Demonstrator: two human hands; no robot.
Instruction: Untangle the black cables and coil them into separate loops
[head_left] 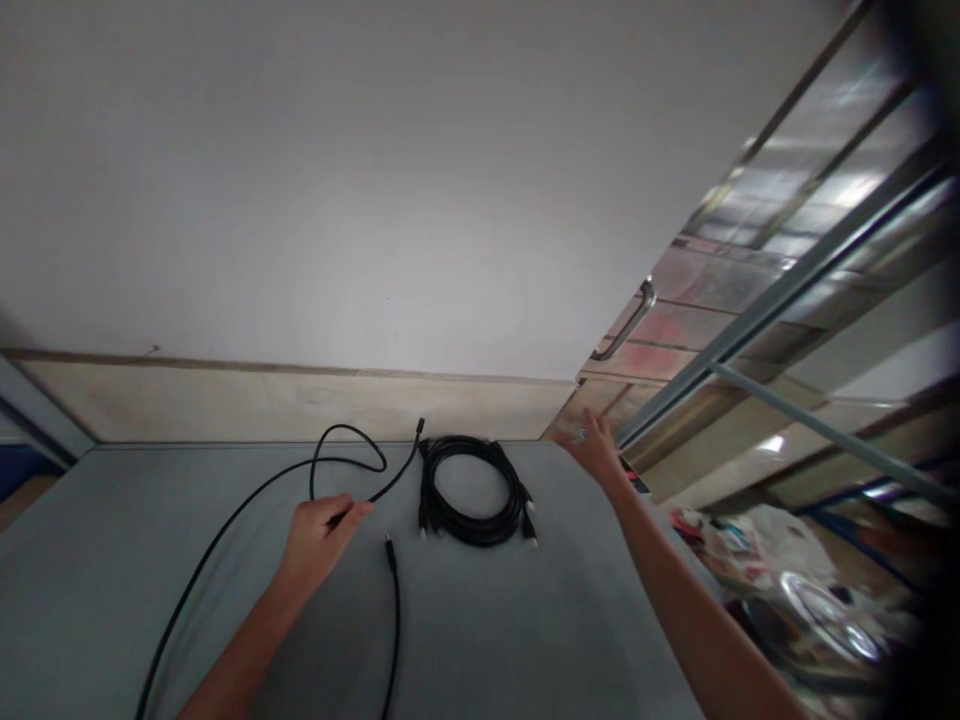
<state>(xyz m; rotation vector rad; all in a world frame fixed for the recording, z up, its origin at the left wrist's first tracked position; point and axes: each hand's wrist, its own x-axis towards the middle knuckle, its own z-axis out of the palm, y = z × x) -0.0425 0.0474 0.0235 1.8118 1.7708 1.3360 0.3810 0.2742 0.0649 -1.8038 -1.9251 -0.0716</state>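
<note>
My left hand (322, 535) is closed around a black cable (214, 545), whose connector end rises to the right near the back of the grey table (517, 640). The cable loops behind the hand and runs down to the lower left. To the right of that hand lies a coiled bundle of black cables (480, 530) with several connector ends. Another cable end (394, 590) points upward from the bottom edge. My right hand (592, 445) is at the table's back right corner, fingers apart, holding nothing visible.
A pale wall panel (337, 200) stands behind the table, with a metal handle (628, 322) at its right edge. Grey metal frame bars (795, 275) cross the right side. Plastic bags and other items (780, 550) lie beyond the table at the right.
</note>
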